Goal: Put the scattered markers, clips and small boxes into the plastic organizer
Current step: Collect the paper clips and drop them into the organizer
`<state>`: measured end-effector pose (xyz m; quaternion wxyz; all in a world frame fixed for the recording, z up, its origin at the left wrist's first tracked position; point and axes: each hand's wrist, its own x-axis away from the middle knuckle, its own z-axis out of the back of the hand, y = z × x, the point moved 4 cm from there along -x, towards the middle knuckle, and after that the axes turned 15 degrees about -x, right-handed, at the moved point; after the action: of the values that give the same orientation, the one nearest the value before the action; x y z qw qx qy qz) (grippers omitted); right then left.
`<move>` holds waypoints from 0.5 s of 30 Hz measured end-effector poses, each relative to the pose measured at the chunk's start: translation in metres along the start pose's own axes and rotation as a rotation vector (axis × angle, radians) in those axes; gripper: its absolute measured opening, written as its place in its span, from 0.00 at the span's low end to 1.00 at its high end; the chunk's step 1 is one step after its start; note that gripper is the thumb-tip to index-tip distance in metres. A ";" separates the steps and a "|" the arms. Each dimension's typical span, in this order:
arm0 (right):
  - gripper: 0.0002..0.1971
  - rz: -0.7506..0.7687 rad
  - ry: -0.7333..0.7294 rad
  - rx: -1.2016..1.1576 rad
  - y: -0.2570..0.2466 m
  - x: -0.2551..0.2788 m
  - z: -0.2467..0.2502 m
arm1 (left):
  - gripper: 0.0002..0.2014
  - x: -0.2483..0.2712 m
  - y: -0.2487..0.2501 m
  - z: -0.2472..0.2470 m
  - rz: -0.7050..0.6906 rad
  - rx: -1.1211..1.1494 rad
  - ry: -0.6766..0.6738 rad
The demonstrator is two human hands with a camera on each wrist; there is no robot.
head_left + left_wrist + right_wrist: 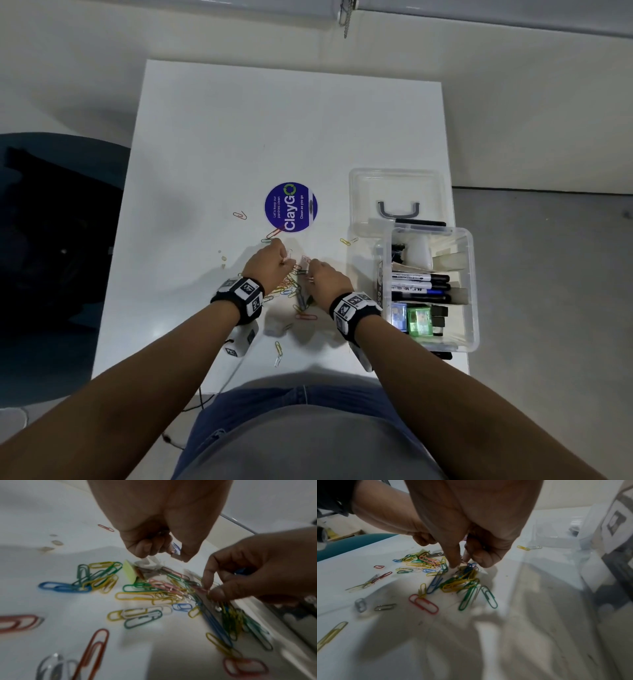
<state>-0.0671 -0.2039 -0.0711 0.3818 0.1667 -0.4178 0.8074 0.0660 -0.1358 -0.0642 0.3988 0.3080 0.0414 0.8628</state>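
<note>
A heap of coloured paper clips (291, 291) (154, 592) (458, 582) lies on the white table (239, 137) between my two hands. My left hand (286, 262) (163, 550) hovers over the far side of the heap, its fingers curled round a few clips. My right hand (310, 274) (460, 563) (209, 592) pinches clips at the top of the heap between thumb and forefinger. The clear plastic organizer (474, 274) stands to the right, with markers (421, 284) and small boxes (419, 320) inside.
The organizer's clear lid (397, 192) lies behind it. Stray clips lie apart: a red one (239, 215), a yellow pair (347, 241) and another pair (279, 349) by the near edge. A round purple sticker (291, 207) marks the table's middle. A dark chair (51, 240) stands left.
</note>
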 end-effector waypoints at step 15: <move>0.15 -0.089 0.002 -0.069 0.000 0.006 0.002 | 0.06 0.032 -0.032 0.004 0.090 0.202 0.018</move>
<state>-0.0714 -0.2024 -0.0669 0.4236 0.1708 -0.4372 0.7747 0.0740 -0.0916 -0.0553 0.3260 0.3405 0.1179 0.8740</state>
